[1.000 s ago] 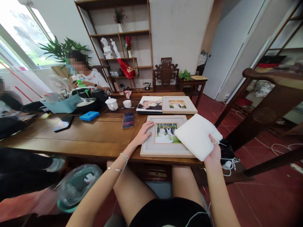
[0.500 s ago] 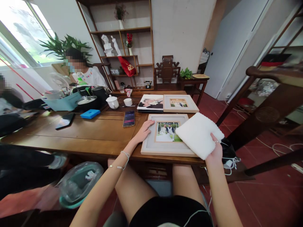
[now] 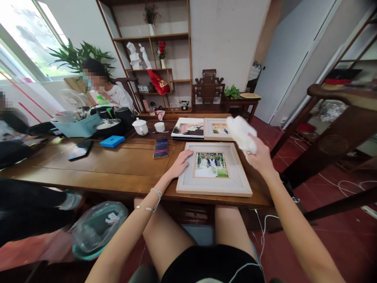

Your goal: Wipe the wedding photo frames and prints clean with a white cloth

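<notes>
Two containers are standing left, a far teal tub (image 3: 79, 127) holding cups, a near lined bin (image 3: 88, 239) holding crumpled paper (image 3: 113, 218); the left hand (image 3: 180, 163) is lying open on the left rail of the near framed photo (image 3: 212, 185) (stiff, likely fragile, liftable by its rails), the right hand (image 3: 260, 159) is clutching a soft, light cloth (image 3: 240, 131) above its far right corner.

The white cloth (image 3: 240, 133) looks soft and fluffy. The picture frame (image 3: 212, 189) is pale, matt wood. The table (image 3: 118, 167) is smooth brown wood with a slight sheen.
</notes>
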`<action>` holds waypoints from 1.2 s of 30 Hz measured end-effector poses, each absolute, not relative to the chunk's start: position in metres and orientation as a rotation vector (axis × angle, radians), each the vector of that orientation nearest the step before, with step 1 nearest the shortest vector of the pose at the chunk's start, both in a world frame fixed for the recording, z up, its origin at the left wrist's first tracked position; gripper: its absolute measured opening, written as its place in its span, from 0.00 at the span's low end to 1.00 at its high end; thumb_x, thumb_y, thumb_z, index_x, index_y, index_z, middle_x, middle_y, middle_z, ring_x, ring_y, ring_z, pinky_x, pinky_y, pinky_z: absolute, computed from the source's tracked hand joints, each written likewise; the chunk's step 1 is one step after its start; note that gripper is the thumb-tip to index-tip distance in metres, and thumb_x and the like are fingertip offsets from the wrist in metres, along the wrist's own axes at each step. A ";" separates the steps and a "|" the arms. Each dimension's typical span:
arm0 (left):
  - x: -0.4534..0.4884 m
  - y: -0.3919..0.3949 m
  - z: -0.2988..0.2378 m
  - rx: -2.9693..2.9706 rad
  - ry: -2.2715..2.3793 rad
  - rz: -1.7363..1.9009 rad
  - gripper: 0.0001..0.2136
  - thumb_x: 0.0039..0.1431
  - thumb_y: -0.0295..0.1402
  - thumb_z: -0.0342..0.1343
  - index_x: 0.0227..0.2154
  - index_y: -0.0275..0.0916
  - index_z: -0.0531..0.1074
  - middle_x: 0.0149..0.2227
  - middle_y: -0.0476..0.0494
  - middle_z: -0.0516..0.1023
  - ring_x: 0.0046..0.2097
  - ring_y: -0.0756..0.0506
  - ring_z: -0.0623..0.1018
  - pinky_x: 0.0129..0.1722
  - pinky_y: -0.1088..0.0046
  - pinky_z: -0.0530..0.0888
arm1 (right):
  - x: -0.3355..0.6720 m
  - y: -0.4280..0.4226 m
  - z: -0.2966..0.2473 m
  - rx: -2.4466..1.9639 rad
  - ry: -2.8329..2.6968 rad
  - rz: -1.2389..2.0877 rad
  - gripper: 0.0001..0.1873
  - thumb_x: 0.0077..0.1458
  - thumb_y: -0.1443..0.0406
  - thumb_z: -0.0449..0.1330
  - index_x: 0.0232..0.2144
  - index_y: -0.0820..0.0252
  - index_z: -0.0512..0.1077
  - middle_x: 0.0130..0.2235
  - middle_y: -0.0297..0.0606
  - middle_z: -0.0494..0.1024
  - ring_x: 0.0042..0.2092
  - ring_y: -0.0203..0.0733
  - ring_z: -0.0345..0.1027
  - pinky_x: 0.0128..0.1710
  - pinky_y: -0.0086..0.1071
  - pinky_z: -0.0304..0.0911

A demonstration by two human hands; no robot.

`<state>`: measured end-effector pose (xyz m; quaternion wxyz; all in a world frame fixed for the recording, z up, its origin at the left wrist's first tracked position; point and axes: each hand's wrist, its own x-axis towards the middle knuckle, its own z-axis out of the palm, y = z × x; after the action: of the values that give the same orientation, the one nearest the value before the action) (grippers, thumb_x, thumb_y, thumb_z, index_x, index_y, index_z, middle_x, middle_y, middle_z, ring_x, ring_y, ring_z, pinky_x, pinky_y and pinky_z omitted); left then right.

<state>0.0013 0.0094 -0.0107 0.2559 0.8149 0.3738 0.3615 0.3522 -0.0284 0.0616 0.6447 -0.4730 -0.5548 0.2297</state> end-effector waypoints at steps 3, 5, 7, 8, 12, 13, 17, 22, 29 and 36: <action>0.001 0.010 -0.012 2.222 1.019 0.977 0.27 0.54 0.26 0.49 0.58 0.43 0.67 0.62 0.41 0.66 0.66 0.38 0.59 0.67 0.52 0.51 | 0.346 -0.005 0.051 -1.147 -1.818 0.420 0.30 0.35 0.77 0.60 0.45 0.57 0.76 0.56 0.39 0.75 0.63 0.57 0.58 0.64 0.52 0.48; 0.000 0.011 -0.013 2.230 1.018 0.973 0.27 0.54 0.26 0.49 0.59 0.42 0.67 0.62 0.41 0.66 0.66 0.38 0.59 0.67 0.52 0.51 | 0.340 0.004 0.046 -1.181 -1.933 0.401 0.32 0.34 0.76 0.60 0.47 0.59 0.75 0.55 0.41 0.75 0.62 0.59 0.59 0.63 0.53 0.50; 0.000 0.012 -0.014 2.238 1.013 0.970 0.26 0.55 0.26 0.49 0.59 0.41 0.66 0.63 0.40 0.65 0.66 0.38 0.58 0.68 0.53 0.50 | 0.332 0.007 0.043 -1.239 -2.045 0.348 0.35 0.34 0.75 0.60 0.51 0.61 0.73 0.58 0.45 0.72 0.64 0.61 0.55 0.63 0.55 0.47; 0.000 0.012 -0.014 2.242 1.010 0.969 0.26 0.55 0.26 0.48 0.59 0.41 0.66 0.63 0.40 0.65 0.67 0.38 0.58 0.68 0.53 0.50 | 0.329 0.007 0.043 -1.271 -2.093 0.320 0.36 0.35 0.75 0.59 0.52 0.62 0.72 0.59 0.46 0.70 0.65 0.62 0.52 0.64 0.56 0.45; -0.001 0.012 -0.015 2.251 1.000 0.968 0.26 0.57 0.26 0.48 0.59 0.41 0.65 0.63 0.40 0.64 0.67 0.38 0.57 0.68 0.52 0.49 | 0.315 -0.011 0.049 -1.379 -2.262 0.229 0.34 0.38 0.77 0.57 0.52 0.64 0.73 0.60 0.49 0.69 0.66 0.62 0.49 0.64 0.59 0.39; -0.001 0.012 -0.015 2.254 0.996 0.969 0.25 0.57 0.27 0.48 0.59 0.41 0.65 0.63 0.39 0.64 0.67 0.38 0.57 0.68 0.51 0.49 | 0.310 -0.021 0.051 -1.393 -2.303 0.217 0.33 0.39 0.77 0.56 0.52 0.64 0.73 0.59 0.50 0.70 0.66 0.62 0.50 0.63 0.59 0.40; 0.000 0.012 -0.016 2.258 0.988 0.973 0.25 0.58 0.28 0.50 0.59 0.39 0.65 0.63 0.37 0.64 0.67 0.37 0.57 0.67 0.51 0.49 | 0.288 -0.078 0.058 -1.370 -2.529 0.197 0.35 0.41 0.76 0.57 0.55 0.62 0.70 0.60 0.48 0.70 0.65 0.60 0.53 0.63 0.55 0.45; 0.000 0.011 -0.016 2.260 0.983 0.971 0.26 0.57 0.26 0.49 0.60 0.39 0.64 0.63 0.37 0.63 0.67 0.38 0.56 0.68 0.52 0.49 | 0.277 -0.103 0.060 -1.411 -2.719 -0.077 0.38 0.44 0.76 0.56 0.60 0.64 0.64 0.63 0.47 0.66 0.65 0.56 0.52 0.63 0.50 0.48; -0.001 0.014 -0.018 2.270 0.977 0.977 0.26 0.57 0.26 0.49 0.60 0.40 0.65 0.63 0.38 0.64 0.67 0.37 0.57 0.67 0.50 0.50 | 0.311 -0.009 0.068 -1.686 -2.364 -0.321 0.34 0.49 0.76 0.52 0.61 0.73 0.61 0.63 0.58 0.63 0.65 0.62 0.51 0.62 0.56 0.47; -0.002 0.014 -0.020 2.269 0.968 0.990 0.24 0.60 0.28 0.48 0.60 0.38 0.64 0.63 0.36 0.63 0.67 0.38 0.56 0.67 0.52 0.49 | 0.285 -0.029 0.057 -1.489 -2.558 -0.168 0.31 0.45 0.77 0.53 0.54 0.73 0.68 0.58 0.57 0.70 0.63 0.60 0.57 0.61 0.53 0.51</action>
<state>-0.0021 0.0140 -0.0202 0.2396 0.8288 0.3535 0.3615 0.2845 -0.0288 0.0574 0.0882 -0.5003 -0.8595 -0.0565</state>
